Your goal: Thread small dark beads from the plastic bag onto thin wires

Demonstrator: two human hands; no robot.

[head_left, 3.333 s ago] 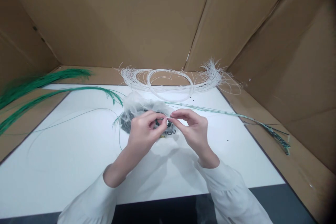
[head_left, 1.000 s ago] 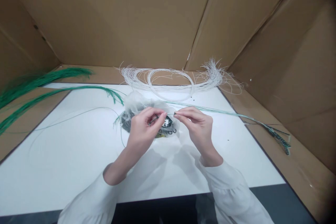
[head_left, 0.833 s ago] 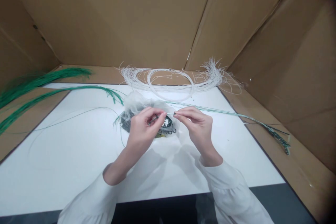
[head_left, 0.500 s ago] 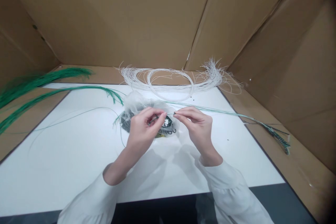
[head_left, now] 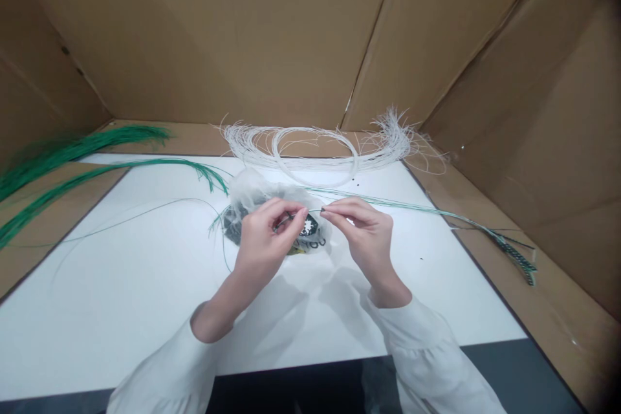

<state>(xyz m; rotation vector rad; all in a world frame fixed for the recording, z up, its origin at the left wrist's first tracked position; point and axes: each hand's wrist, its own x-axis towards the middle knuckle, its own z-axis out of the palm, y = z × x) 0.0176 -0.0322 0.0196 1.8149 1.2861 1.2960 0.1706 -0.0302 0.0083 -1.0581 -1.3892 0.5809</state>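
Note:
My left hand (head_left: 264,236) is closed, thumb and fingers pinching a thin green wire (head_left: 314,209). A short piece of the wire spans the gap to my right hand (head_left: 367,233), whose fingertips pinch a tiny dark piece (head_left: 323,209) at the wire's end; its kind is too small to tell. Beneath both hands sits a crumpled clear plastic bag (head_left: 250,182) with printed letters. Dark and white bits (head_left: 308,226) show in or on it, partly hidden by my left hand. A loose thin strand (head_left: 184,200) curves away to the left.
Two bundles of green wire (head_left: 111,171) lie at the left. Coiled white wire (head_left: 315,162) rests along the back. Green wires with dark-banded ends (head_left: 517,257) stretch right over the edge of the white board (head_left: 436,310). Cardboard walls (head_left: 242,32) enclose the back and sides.

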